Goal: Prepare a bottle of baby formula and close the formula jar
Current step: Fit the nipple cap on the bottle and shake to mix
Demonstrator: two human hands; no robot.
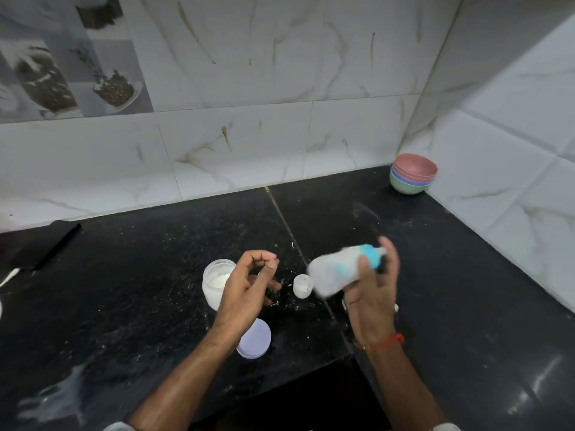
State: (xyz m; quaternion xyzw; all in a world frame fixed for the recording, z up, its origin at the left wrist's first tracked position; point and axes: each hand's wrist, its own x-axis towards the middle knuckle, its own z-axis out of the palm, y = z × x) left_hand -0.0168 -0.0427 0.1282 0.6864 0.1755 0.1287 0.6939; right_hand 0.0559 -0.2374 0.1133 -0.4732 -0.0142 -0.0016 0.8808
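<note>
— Over the black table (124, 290), what does the right hand (371, 293) hold?

— Its fingers (390, 256) are clamped on the baby bottle (337, 270), which lies tilted in the air, blurred, its blue collar end toward the right and its base toward the left. A red thread (390, 341) circles that wrist.

— And the left hand (245, 287)?

— It holds nothing that can be seen; the fingers are loosely curled, thumb and forefinger close together, above the formula jar (214, 283).

— Where does the jar stand?

— Upright on the table, partly behind the left hand, open, with white powder inside. Its lid (256, 339) lies flat on the table nearer the person, just under the left wrist.

— Anything between the hands?

— 1 small clear cap (302, 286) rests on the table below the bottle's base. White specks are scattered around it.

— Farther off?

— Stacked bowls (412, 177), pink on top, sit in the corner against the tiled wall (249, 135).
</note>
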